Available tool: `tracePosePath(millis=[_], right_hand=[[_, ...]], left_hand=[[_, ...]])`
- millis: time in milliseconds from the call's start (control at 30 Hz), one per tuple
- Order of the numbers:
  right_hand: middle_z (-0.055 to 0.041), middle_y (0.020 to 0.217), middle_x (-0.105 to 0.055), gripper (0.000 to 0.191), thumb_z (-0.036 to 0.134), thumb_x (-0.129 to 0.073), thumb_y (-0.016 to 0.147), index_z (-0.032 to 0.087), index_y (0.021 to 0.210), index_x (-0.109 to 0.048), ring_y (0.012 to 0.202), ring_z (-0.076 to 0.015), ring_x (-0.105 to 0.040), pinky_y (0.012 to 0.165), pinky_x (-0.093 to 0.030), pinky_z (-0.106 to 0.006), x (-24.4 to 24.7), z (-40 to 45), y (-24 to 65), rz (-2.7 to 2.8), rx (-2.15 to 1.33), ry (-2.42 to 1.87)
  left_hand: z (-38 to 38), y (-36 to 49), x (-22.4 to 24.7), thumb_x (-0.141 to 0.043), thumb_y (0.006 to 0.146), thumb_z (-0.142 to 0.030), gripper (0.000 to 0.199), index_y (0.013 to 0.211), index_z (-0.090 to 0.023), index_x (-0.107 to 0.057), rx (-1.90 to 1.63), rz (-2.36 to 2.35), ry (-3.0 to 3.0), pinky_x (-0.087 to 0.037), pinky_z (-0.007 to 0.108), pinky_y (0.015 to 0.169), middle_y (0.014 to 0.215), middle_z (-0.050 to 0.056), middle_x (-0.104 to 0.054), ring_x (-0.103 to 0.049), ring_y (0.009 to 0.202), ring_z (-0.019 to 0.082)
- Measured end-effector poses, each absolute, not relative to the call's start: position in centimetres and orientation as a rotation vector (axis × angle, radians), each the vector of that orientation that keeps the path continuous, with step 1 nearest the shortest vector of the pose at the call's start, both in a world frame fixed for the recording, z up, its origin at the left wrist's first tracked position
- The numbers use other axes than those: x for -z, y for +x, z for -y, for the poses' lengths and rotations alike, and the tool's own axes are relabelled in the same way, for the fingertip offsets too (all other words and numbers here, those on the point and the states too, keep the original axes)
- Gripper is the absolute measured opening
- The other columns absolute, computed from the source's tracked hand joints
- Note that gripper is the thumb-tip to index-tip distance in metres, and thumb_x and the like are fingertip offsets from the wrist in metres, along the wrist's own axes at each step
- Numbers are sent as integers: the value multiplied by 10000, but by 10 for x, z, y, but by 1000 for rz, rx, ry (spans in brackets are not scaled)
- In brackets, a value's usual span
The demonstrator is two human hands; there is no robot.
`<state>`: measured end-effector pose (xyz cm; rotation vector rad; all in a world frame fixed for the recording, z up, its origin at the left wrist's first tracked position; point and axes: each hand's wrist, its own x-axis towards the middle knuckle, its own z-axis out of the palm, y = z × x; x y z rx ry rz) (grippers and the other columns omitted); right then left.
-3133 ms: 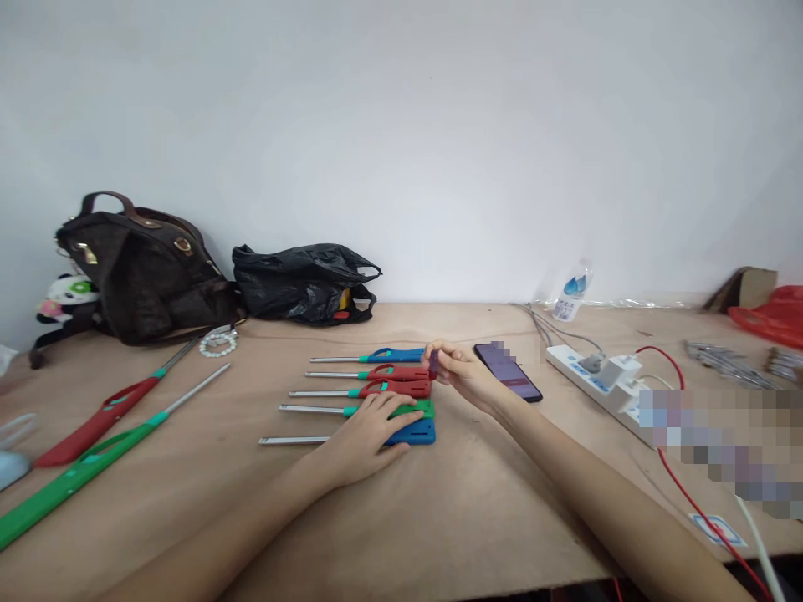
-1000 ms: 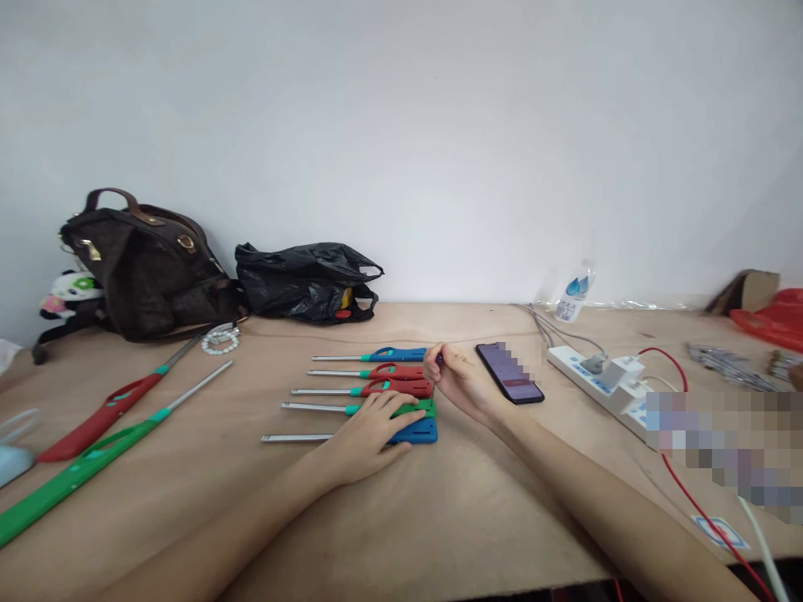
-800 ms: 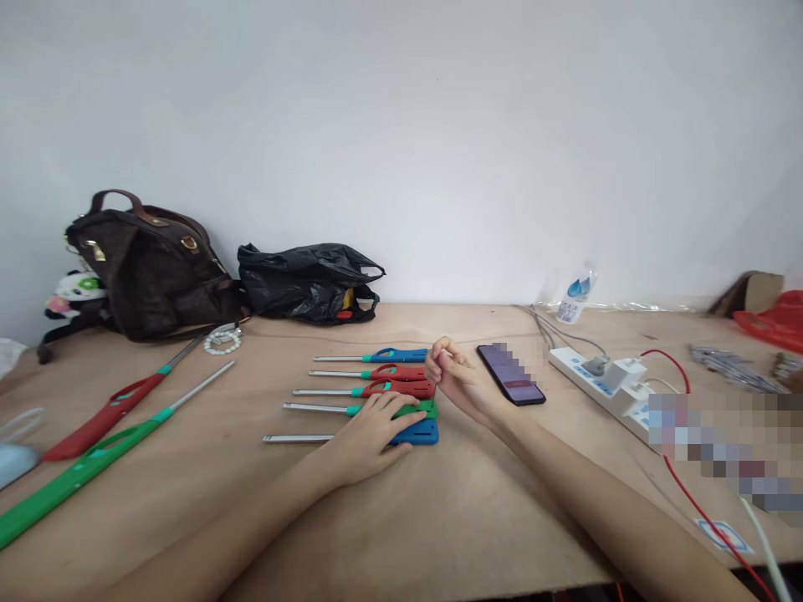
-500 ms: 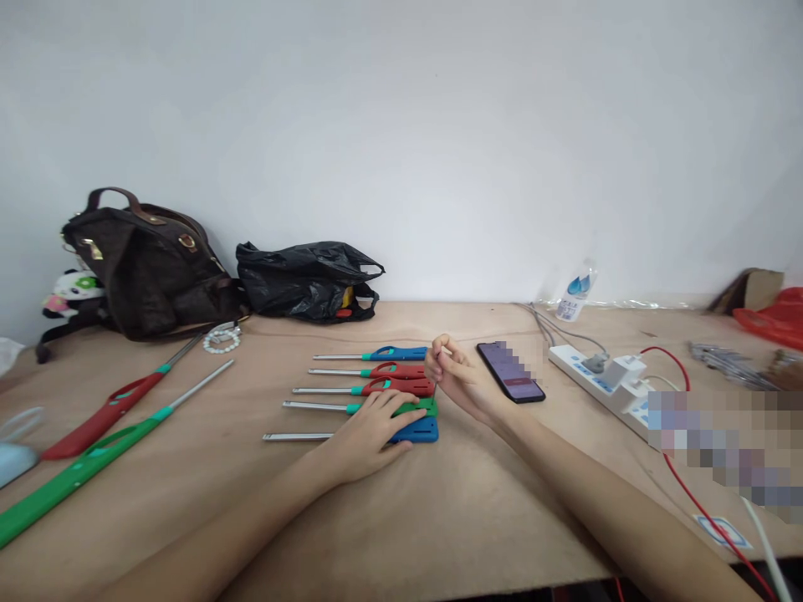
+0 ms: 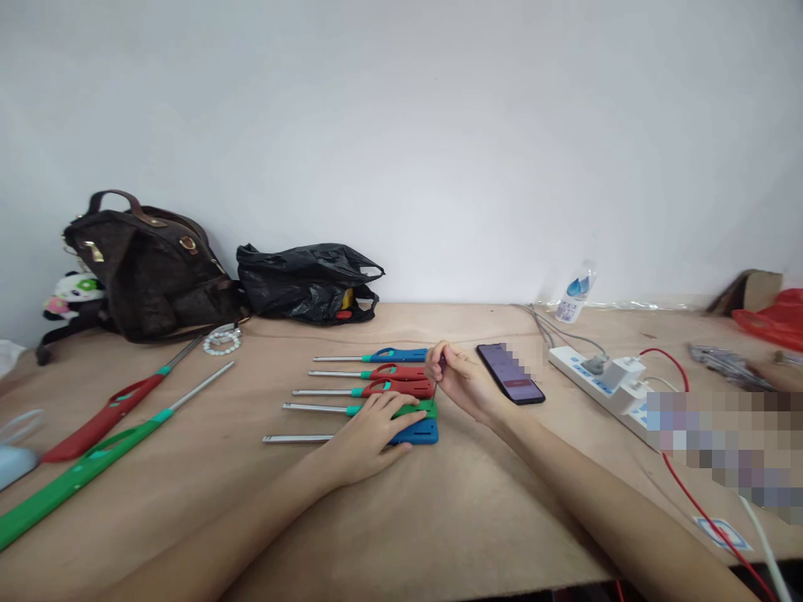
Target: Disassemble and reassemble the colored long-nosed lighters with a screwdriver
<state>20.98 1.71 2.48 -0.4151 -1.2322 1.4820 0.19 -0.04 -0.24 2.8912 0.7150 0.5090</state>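
Note:
Five gas lighters with metal barrels lie side by side, barrels to the left. From far to near they are a blue lighter (image 5: 406, 354), a red lighter (image 5: 414, 373), another red lighter (image 5: 401, 387), a green lighter (image 5: 429, 408) and a near blue lighter (image 5: 421, 432). My left hand (image 5: 370, 431) rests flat across the green and near blue handles, fingers spread, thumb beside the near blue one. My right hand (image 5: 457, 376) is closed on a thin screwdriver (image 5: 435, 393), its dark handle mostly hidden by the fingers. The shaft points down at the green handle's right end.
Left are a long red lighter (image 5: 104, 422), a long green lighter (image 5: 88, 468), a bead bracelet (image 5: 222, 339), a dark bag (image 5: 150, 284) and a black plastic bag (image 5: 301, 280). Right are a phone (image 5: 511, 374), a power strip (image 5: 580, 368) with cables and a bottle (image 5: 575, 294).
My right hand has turned slightly and the screwdriver's dark handle shows more between its fingers. My left hand and the lighters stay in place.

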Motion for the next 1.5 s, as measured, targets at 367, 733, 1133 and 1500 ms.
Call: tracePosePath(millis=[367, 733, 1133, 1500], right_hand=[[8, 655, -377, 352, 511, -551, 890, 195, 743, -602, 607, -144, -321, 612, -297, -292, -23, -16, 209, 1223, -1486, -405], [6, 655, -397, 343, 487, -563, 893, 182, 747, -621, 607, -137, -328, 605, -295, -282, -24, -16, 209, 1199, -1493, -391], [30, 642, -357, 290, 463, -638, 848, 202, 742, -567, 574, -125, -286, 583, -272, -274, -24, -17, 210, 1177, -1497, -374], [24, 654, -381, 279, 477, -593, 876, 202, 830, -603, 590, -129, -328, 601, -304, -279, -23, -16, 208, 1164, -1449, -433]], left_hand=[[1, 3, 1, -562, 890, -240, 437, 1323, -251, -502, -448, -734, 2896, -368, 474, 1012, 1305, 96, -510, -447, 1204, 291], [1, 2, 2, -558, 894, -251, 431, 1321, -255, -503, -453, -733, 2900, -369, 475, 1013, 1303, 89, -509, -449, 1200, 287], [1, 2, 2, -572, 886, -246, 441, 1322, -258, -505, -457, -742, 2893, -372, 469, 1014, 1306, 87, -511, -449, 1204, 287], [0, 2, 3, -552, 900, -268, 421, 1318, -265, -510, -488, -726, 2917, -381, 459, 1008, 1296, 87, -519, -457, 1203, 281]])
